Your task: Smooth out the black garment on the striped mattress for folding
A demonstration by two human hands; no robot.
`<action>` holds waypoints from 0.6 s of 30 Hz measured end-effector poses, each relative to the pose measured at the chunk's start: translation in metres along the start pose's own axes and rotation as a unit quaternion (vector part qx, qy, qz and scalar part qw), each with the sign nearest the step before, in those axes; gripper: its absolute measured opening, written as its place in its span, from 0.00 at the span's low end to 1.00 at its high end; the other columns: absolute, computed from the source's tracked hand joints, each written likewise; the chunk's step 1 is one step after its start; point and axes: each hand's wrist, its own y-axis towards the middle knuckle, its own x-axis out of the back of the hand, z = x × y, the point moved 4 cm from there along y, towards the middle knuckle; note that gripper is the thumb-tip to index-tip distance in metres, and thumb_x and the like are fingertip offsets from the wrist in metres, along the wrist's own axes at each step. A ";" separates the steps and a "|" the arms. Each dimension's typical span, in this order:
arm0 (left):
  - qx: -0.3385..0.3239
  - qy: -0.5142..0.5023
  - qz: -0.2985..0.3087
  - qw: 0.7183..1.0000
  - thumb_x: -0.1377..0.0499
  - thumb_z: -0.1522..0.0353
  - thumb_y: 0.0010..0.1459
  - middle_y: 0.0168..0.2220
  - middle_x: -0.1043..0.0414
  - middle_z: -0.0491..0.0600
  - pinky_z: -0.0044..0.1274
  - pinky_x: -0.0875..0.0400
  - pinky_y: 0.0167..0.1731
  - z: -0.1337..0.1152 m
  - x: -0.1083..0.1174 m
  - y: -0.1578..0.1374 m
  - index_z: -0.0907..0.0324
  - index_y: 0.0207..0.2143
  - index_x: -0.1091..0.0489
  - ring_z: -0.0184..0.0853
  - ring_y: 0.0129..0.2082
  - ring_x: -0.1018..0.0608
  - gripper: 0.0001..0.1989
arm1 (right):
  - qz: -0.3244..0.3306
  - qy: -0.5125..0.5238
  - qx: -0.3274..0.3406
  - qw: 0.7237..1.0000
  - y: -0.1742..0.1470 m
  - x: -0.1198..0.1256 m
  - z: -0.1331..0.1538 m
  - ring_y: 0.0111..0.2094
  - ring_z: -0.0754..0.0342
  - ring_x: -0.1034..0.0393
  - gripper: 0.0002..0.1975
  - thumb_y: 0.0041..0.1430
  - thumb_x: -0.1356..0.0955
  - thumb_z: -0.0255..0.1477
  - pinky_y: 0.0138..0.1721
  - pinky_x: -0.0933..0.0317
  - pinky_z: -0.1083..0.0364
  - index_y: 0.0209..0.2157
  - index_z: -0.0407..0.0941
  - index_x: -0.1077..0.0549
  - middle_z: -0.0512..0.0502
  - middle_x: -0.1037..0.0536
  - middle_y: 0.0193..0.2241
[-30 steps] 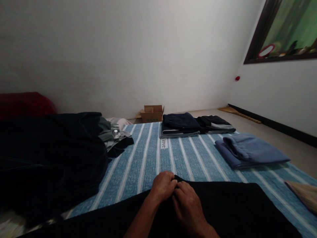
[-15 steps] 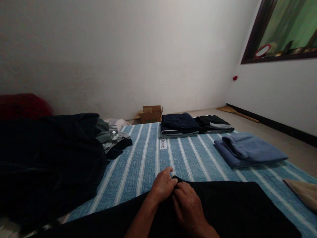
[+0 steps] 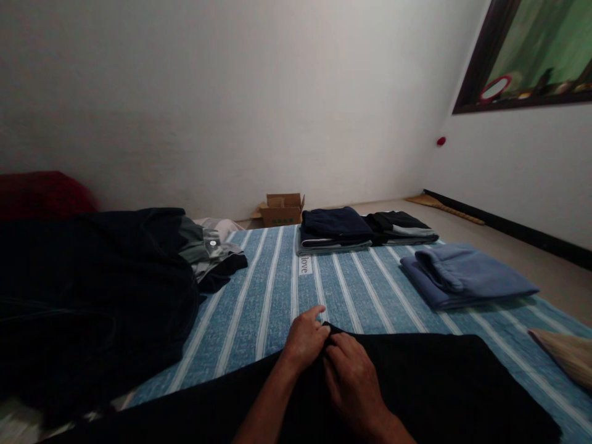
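Observation:
A black garment [image 3: 430,376], apparently trousers, lies spread across the near side of the bed, its far edge raised a little between my hands. My left hand [image 3: 306,339] pinches that edge, with one finger sticking out. Close beside it on the right, my right hand [image 3: 351,376] has its fingers curled onto the same black cloth. Under the garment is a blue bedsheet [image 3: 259,290] with white stripes. The lower part of the garment runs out of view at the bottom.
Dark clothes [image 3: 92,296] are heaped at the left, with grey garments [image 3: 203,246] beside them. Folded navy clothes [image 3: 335,225], folded black and grey clothes [image 3: 407,227] and folded blue trousers [image 3: 472,274] lie on the bed. A cardboard box [image 3: 282,211] stands by the wall; beige cloth [image 3: 564,354] lies at right.
The view has tilted slightly, so everything sits a little higher. Both hands keep their hold on the black cloth in nearly the same place.

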 end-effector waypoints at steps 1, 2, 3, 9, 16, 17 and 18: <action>-0.002 -0.002 -0.002 1.000 0.46 0.75 0.47 0.18 0.36 0.40 0.20 0.34 0.31 0.001 0.000 0.000 0.66 0.52 0.36 0.29 0.22 0.30 0.27 | 0.000 -0.003 0.000 1.000 0.000 -0.001 0.000 0.44 0.47 0.33 0.10 0.56 0.40 0.19 0.46 0.37 0.47 0.37 0.45 0.33 0.42 0.28 0.40; -0.005 -0.004 -0.004 1.000 0.46 0.75 0.47 0.17 0.37 0.39 0.20 0.34 0.29 0.001 -0.001 0.001 0.66 0.52 0.36 0.29 0.21 0.31 0.27 | 0.003 -0.004 -0.001 1.000 -0.001 -0.001 -0.001 0.44 0.47 0.33 0.10 0.56 0.40 0.19 0.46 0.37 0.47 0.36 0.45 0.33 0.42 0.28 0.40; -0.009 -0.006 -0.007 1.000 0.46 0.75 0.47 0.17 0.39 0.38 0.20 0.35 0.29 0.002 -0.001 0.001 0.67 0.52 0.35 0.29 0.21 0.32 0.26 | 0.008 -0.003 -0.001 1.000 -0.001 -0.002 -0.001 0.44 0.47 0.33 0.10 0.56 0.40 0.19 0.46 0.37 0.47 0.36 0.45 0.33 0.42 0.28 0.40; -0.035 -0.009 -0.017 0.999 0.47 0.75 0.47 0.17 0.41 0.38 0.21 0.36 0.29 0.002 -0.001 0.001 0.66 0.52 0.35 0.29 0.21 0.34 0.26 | 0.021 -0.008 0.001 1.000 -0.001 -0.002 0.000 0.44 0.46 0.33 0.09 0.56 0.40 0.20 0.45 0.37 0.46 0.37 0.44 0.33 0.41 0.28 0.38; -0.060 -0.007 -0.016 0.998 0.48 0.76 0.46 0.19 0.40 0.39 0.22 0.35 0.32 0.004 -0.001 0.002 0.65 0.52 0.35 0.30 0.23 0.32 0.27 | 0.035 -0.015 -0.009 0.999 -0.001 -0.002 0.001 0.46 0.45 0.35 0.10 0.56 0.40 0.21 0.47 0.38 0.44 0.38 0.44 0.32 0.40 0.29 0.42; -0.062 -0.006 -0.016 0.998 0.48 0.76 0.46 0.19 0.40 0.39 0.22 0.35 0.32 0.004 -0.001 0.002 0.65 0.53 0.36 0.30 0.23 0.32 0.27 | 0.038 -0.011 -0.010 0.999 -0.001 -0.002 0.001 0.46 0.45 0.34 0.09 0.56 0.40 0.21 0.47 0.38 0.44 0.38 0.44 0.33 0.40 0.29 0.42; -0.063 -0.004 -0.018 0.998 0.48 0.76 0.46 0.19 0.39 0.39 0.22 0.35 0.32 0.004 -0.001 0.002 0.65 0.53 0.36 0.30 0.24 0.32 0.28 | 0.041 -0.008 -0.010 0.999 -0.001 -0.002 0.001 0.45 0.45 0.34 0.09 0.56 0.40 0.21 0.46 0.37 0.44 0.37 0.44 0.33 0.40 0.29 0.41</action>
